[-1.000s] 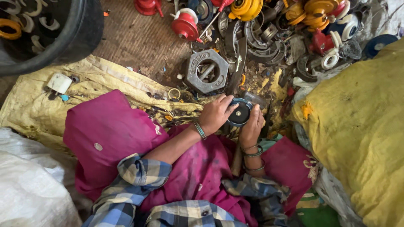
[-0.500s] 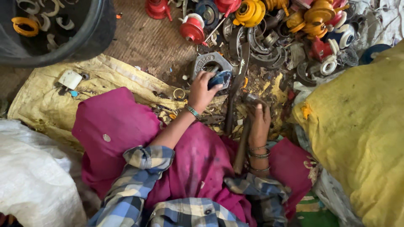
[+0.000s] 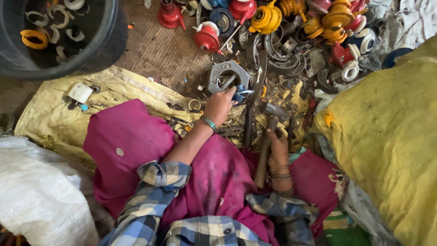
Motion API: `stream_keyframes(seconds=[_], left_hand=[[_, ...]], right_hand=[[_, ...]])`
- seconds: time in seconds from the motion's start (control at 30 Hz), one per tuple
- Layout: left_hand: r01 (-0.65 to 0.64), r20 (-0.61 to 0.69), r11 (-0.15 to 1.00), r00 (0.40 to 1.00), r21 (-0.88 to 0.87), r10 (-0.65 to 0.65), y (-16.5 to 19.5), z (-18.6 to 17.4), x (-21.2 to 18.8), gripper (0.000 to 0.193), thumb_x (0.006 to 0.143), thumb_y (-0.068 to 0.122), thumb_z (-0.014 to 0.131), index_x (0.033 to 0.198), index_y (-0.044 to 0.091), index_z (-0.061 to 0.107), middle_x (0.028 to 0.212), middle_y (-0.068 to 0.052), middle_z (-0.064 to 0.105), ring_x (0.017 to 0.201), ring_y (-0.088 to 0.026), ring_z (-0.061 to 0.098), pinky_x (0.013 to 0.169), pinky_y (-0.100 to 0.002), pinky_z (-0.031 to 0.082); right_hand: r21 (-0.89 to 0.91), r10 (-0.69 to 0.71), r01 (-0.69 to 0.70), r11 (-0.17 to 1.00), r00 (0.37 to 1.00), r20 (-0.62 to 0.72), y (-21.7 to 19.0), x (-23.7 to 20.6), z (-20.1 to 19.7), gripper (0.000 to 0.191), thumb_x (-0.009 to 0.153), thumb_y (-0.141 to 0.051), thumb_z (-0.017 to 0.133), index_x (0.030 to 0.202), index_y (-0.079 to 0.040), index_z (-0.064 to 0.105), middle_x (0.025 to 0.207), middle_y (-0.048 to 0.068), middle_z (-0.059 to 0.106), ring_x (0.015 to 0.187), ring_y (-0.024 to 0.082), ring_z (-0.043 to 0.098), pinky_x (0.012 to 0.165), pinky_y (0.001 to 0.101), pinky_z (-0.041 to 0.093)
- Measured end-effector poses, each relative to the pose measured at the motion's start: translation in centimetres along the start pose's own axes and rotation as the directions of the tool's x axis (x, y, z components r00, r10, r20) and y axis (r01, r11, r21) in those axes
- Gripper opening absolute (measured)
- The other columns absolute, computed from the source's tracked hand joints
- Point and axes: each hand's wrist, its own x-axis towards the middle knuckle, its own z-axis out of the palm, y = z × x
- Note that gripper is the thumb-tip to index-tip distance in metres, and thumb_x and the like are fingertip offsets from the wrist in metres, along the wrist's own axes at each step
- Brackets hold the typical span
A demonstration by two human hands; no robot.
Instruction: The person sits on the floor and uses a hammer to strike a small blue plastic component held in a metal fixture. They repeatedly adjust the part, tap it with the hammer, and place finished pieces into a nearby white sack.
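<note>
I see the small blue part (image 3: 238,94) resting on the grey hexagonal block (image 3: 229,76), pinched in my left hand (image 3: 219,105); my right hand (image 3: 277,148), nearer me, grips the hammer (image 3: 265,146), handle pointing back.

- Soft, even daylight is falling across the floor; nothing is throwing a hard shadow.
- The black tub (image 3: 59,41) is staying dark inside, its rings barely showing.
- The white sack (image 3: 41,196) is glaring slightly, nearly washing out.
- The picture is bending outward at its corners.
- The checked sleeve (image 3: 154,200) closest to the lens is looking soft; the middle is staying sharp.
</note>
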Motion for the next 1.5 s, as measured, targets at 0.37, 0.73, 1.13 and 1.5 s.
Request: stream_keyframes(seconds=[0.37,0.73,1.13,1.5], left_hand=[[0.006,0.012,0.999,1.000,0.034,-0.006,-0.2,1.3,0.3,0.030,0.095,0.018,0.068,0.121,0.002,0.064,0.090,-0.018,0.074,0.083,-0.036,0.073,0.071,-0.048,0.057],[0.030,-0.047,0.992,0.999,0.120,-0.025,-0.1,2.9,0.1,0.029,0.095,0.006,0.055,0.121,-0.003,0.063,0.093,-0.021,0.073,0.082,-0.036,0.073,0.069,-0.046,0.059],[0.005,-0.097,0.996,0.995,0.093,0.005,0.3,2.4,-0.2,0.027,0.096,0.007,0.053,0.119,-0.003,0.065,0.089,-0.020,0.072,0.082,-0.036,0.072,0.069,-0.046,0.058],[0.053,0.006,0.983,0.998,0.175,-0.055,-0.4,3.5,0.0,0.020,0.102,0.008,0.054,0.119,0.001,0.064,0.088,-0.019,0.071,0.081,-0.036,0.072,0.067,-0.046,0.058]], right_hand=[[-0.220,-0.084,0.124,0.968,0.979,0.185,-2.1,-3.1,1.5,0.026,0.094,-0.014,0.067,0.112,0.002,0.057,0.080,0.010,0.061,0.063,0.018,0.059,0.053,0.0330,0.051],[-0.457,-0.564,0.571,0.682,0.808,0.169,-10.9,-12.2,5.1,0.069,0.089,-0.009,0.069,0.144,-0.001,0.029,0.104,0.016,0.066,0.072,0.020,0.070,0.059,0.0336,0.061],[-0.727,-0.906,0.686,0.017,0.319,0.280,-13.7,-13.8,1.0,0.067,0.098,-0.004,0.062,0.156,-0.004,0.030,0.129,0.024,0.058,0.097,0.031,0.067,0.078,0.0384,0.058],[-0.585,-0.548,0.714,0.386,0.687,0.477,-9.4,-9.9,6.4,0.062,0.092,-0.009,0.067,0.148,0.005,0.045,0.136,0.025,0.060,0.120,0.034,0.061,0.101,0.0465,0.052]])
